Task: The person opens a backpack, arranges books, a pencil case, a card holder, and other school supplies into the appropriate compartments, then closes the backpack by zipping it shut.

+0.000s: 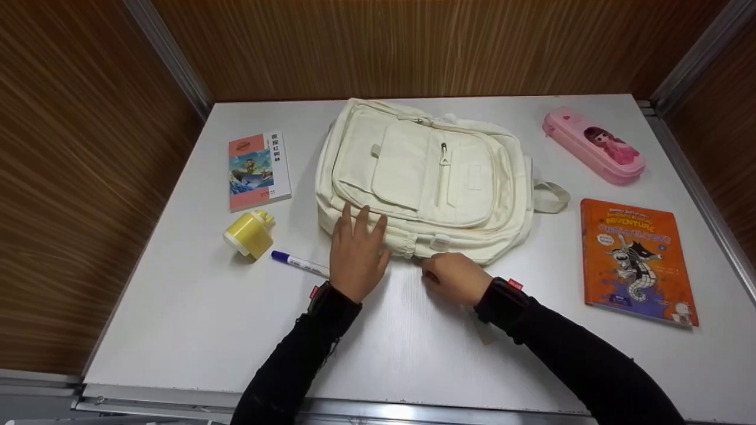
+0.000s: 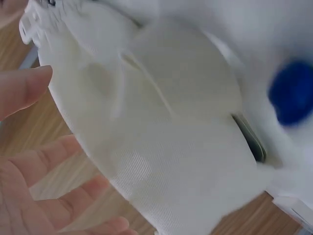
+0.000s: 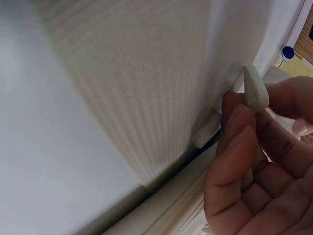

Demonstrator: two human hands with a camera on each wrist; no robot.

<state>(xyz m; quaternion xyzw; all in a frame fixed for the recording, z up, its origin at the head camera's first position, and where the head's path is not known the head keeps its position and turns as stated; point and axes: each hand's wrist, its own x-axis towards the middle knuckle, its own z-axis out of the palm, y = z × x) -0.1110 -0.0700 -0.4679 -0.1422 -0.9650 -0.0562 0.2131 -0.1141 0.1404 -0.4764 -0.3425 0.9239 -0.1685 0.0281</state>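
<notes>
A cream backpack [image 1: 413,177] lies front side up on the white table. My left hand [image 1: 357,254] rests on its near side with fingers spread and extended; the left wrist view shows this hand [image 2: 54,186] beside the pale side fabric. My right hand [image 1: 455,274] is at the bag's near edge. In the right wrist view, the right hand [image 3: 264,166] pinches a small off-white plastic piece [image 3: 256,90], seemingly a strap buckle. Ribbed strap webbing [image 3: 142,93] runs beside it. A blue-capped marker [image 1: 298,262] lies just left of my left hand, partly hidden by it.
Left of the bag are a pink-and-blue book [image 1: 257,171] and a yellow-and-white object [image 1: 251,234]. To the right lie a pink pencil case [image 1: 593,144] and an orange book [image 1: 638,260]. A bag strap loop [image 1: 552,198] sticks out rightward. Wood-patterned panels [image 1: 413,47] enclose the table.
</notes>
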